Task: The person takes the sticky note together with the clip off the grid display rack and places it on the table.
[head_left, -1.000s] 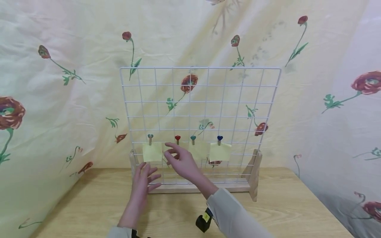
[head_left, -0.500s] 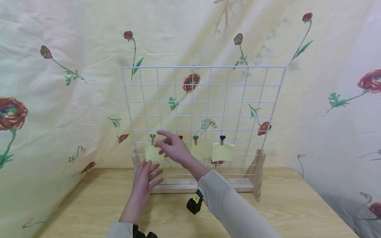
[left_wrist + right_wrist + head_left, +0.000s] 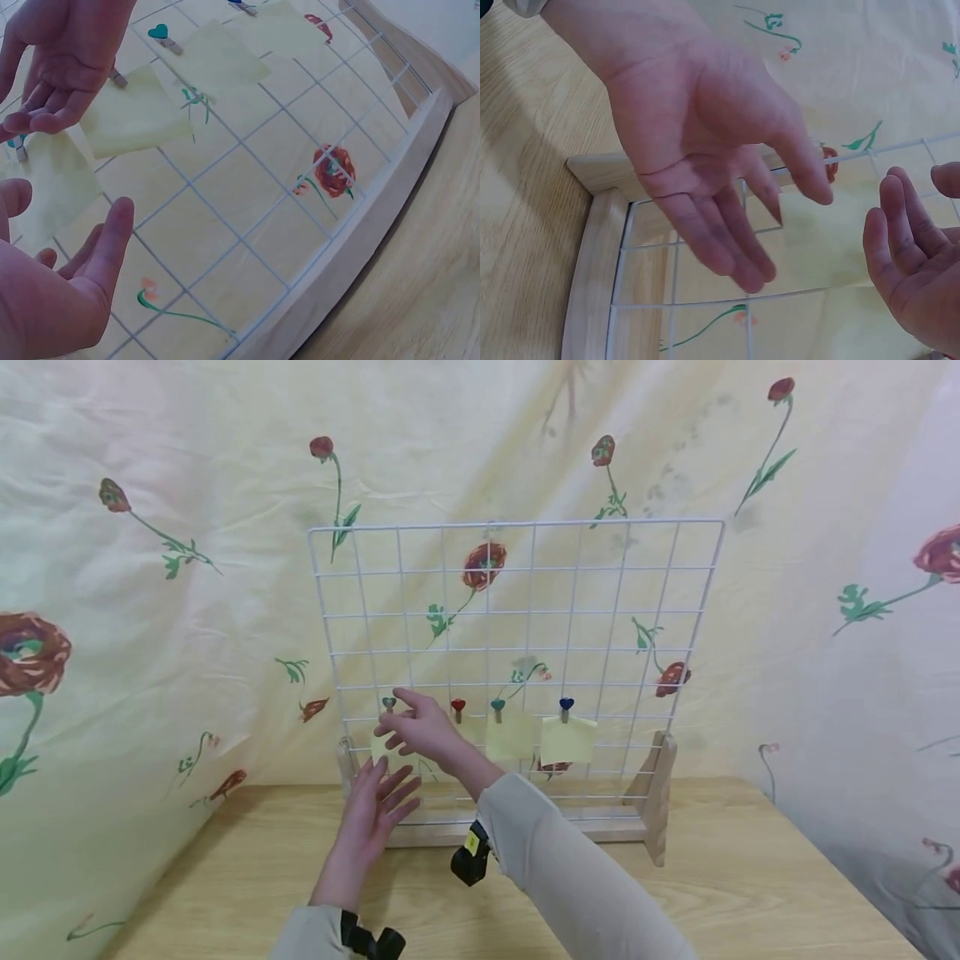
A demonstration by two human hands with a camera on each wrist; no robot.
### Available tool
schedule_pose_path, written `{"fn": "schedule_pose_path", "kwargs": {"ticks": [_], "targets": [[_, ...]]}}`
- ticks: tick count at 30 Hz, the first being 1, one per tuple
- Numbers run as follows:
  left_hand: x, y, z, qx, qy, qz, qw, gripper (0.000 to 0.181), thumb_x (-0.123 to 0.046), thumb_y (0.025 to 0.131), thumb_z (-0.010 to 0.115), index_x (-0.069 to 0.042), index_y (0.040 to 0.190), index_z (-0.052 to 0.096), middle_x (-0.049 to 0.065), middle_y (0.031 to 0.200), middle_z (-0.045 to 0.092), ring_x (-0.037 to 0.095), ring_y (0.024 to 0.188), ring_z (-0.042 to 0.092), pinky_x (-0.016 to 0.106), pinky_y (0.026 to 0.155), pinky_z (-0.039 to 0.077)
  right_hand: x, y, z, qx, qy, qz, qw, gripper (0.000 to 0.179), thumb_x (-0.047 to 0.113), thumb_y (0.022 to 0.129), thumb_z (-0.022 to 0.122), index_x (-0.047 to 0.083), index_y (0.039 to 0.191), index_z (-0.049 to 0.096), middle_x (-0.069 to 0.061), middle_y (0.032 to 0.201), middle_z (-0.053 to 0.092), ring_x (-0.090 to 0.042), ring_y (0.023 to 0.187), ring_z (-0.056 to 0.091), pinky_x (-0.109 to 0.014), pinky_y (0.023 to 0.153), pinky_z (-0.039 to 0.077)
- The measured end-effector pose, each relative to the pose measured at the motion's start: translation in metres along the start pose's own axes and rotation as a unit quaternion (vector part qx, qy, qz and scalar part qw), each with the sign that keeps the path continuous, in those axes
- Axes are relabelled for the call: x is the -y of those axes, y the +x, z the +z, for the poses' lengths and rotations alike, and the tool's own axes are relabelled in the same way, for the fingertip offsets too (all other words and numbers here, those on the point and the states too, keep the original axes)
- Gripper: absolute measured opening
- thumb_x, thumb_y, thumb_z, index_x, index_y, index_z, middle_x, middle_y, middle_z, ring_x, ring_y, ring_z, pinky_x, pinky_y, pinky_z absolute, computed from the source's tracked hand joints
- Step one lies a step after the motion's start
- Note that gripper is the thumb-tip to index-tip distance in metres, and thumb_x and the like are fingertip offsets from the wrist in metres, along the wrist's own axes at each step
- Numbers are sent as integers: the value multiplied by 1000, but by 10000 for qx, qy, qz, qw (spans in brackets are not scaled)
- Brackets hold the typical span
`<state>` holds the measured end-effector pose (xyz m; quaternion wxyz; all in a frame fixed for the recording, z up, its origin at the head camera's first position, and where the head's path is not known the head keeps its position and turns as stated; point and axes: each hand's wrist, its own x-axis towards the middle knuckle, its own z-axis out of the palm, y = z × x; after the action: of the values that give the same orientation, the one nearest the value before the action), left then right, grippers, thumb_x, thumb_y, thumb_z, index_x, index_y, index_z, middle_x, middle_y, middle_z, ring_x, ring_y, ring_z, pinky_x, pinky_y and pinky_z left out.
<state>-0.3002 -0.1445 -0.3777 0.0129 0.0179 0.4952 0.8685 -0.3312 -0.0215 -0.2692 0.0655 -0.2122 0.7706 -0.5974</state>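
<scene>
In the head view my right hand (image 3: 427,727) hovers before the leftmost yellow paper note (image 3: 380,748), its fingers partly bent and holding nothing. That note hangs from a teal heart clothespin (image 3: 388,702) just beside its fingertips. Below it my left hand (image 3: 371,814) is raised with spread fingers, palm towards the rack's middle. Neither hand clearly touches the note. Farther right, a red heart clothespin (image 3: 458,705), another teal one (image 3: 498,704) and a blue one (image 3: 566,703) each clip a note to the white wire grid (image 3: 525,610). My right arm partly covers the red pin's note.
The grid stands in a wooden base (image 3: 525,831) with a wooden foot (image 3: 658,797) at the right. Beneath is a wood-grain table (image 3: 735,877). A flower-patterned cloth (image 3: 187,610) hangs behind and along the sides. Small black cameras (image 3: 471,860) are strapped to both wrists.
My right hand has moved left from the red-pinned note to the leftmost note, uncovering the red clothespin. The left hand has turned slightly, its fingers more spread. The view has shifted a little.
</scene>
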Motion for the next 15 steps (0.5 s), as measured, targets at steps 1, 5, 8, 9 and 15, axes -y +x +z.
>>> {"fn": "schedule_pose_path", "kwargs": {"ticks": [1, 5, 8, 9, 15], "targets": [[0, 1, 0, -5, -91, -13, 10000, 80, -44, 98, 50, -20, 154, -2, 22, 146, 37, 28, 122, 55, 42, 101, 47, -1, 1, 0, -11, 71, 45, 10000, 63, 23, 98, 56, 9, 151, 27, -7, 101, 72, -28, 94, 68, -38, 82, 57], [1, 3, 2, -2, -318, 46, 9995, 73, -38, 100, 49, -16, 153, 5, 20, 142, 41, 22, 115, 60, 39, 100, 48, -6, 6, 3, -146, 409, 208, 9988, 59, 20, 99, 54, 6, 150, 28, -10, 100, 72, -26, 87, 69, -39, 81, 58], [1, 4, 4, -95, -447, 115, 9989, 64, -32, 102, 48, -14, 151, 12, 15, 132, 51, 17, 107, 64, 33, 93, 53, -9, 8, 5, -295, 679, 289, 9968, 54, 20, 100, 51, 7, 149, 32, -10, 100, 72, -19, 79, 68, -35, 77, 58], [1, 5, 5, -113, -477, 144, 9987, 61, -30, 102, 47, -14, 149, 13, 13, 128, 54, 16, 105, 64, 32, 91, 54, -9, 9, 6, -351, 767, 309, 9960, 53, 21, 101, 51, 7, 149, 33, -10, 100, 72, -18, 77, 67, -33, 75, 58], [1, 7, 7, -238, -610, 234, 9976, 49, -26, 103, 46, -11, 142, 21, 5, 107, 62, 16, 98, 67, 29, 86, 56, -9, 14, 13, -872, 1200, 411, 9881, 45, 21, 100, 51, 8, 143, 44, -7, 98, 72, -14, 73, 66, -26, 71, 57]]}}
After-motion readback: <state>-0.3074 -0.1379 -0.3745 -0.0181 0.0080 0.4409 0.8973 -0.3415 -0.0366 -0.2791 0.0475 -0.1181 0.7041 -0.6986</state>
